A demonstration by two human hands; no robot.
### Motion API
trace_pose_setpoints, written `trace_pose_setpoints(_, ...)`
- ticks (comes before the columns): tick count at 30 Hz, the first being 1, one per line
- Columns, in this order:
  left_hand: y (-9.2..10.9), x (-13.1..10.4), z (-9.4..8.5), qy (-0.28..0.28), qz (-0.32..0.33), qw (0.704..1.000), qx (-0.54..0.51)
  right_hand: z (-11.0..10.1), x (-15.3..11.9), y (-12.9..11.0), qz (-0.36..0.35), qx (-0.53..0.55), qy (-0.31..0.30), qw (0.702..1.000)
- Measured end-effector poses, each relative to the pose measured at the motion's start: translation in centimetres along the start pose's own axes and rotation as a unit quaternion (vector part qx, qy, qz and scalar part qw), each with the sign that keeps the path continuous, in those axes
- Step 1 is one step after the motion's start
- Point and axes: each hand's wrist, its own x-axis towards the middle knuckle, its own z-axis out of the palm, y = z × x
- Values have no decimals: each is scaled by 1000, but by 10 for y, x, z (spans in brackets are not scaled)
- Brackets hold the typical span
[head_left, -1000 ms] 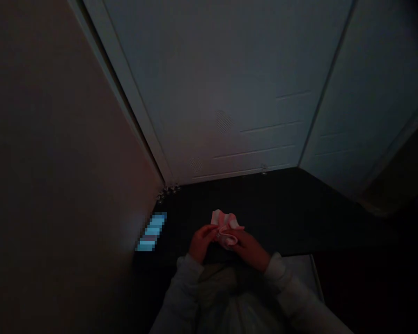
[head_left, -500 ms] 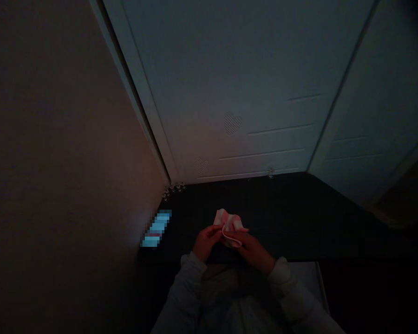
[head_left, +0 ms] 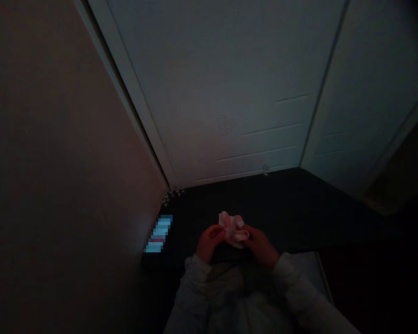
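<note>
A small, soft pink-and-white cloth (head_left: 232,226) is bunched up just above the front part of the dark tabletop (head_left: 299,213). My left hand (head_left: 206,242) pinches its left side between thumb and fingers. From the right, my right hand (head_left: 263,246) grips the other side, where a folded loop of the cloth sticks out beside the fingers. The fingertips are dim, and part of the cloth is hidden behind them.
A glowing, pixelated screen (head_left: 158,234) lies at the left beside the wall (head_left: 73,185). Several small shiny pieces (head_left: 172,194) sit in the back left corner. Another shiny piece (head_left: 265,170) stands against the white panel (head_left: 209,93) at the back. The room is dim.
The cloth has been turned and bunched differently between my hands, its folded edge now a loop at the right. My hands have moved slightly apart. The view has shifted a little.
</note>
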Motion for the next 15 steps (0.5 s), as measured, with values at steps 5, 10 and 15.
trace_pose_setpoints(5, -3, 2, -1, -10, 5, 1000, -9, -2, 2, -1, 20, 50, 27, 998)
trace_pose_setpoints(10, -2, 1, -2, -23, 20, 999, -13, -7, 6, 5, 34, 137, 56, 988)
trace_pose_setpoints(15, -1, 0, -2, 13, 2, 1000, -1, -6, 8, 12, 64, 180, 93, 977)
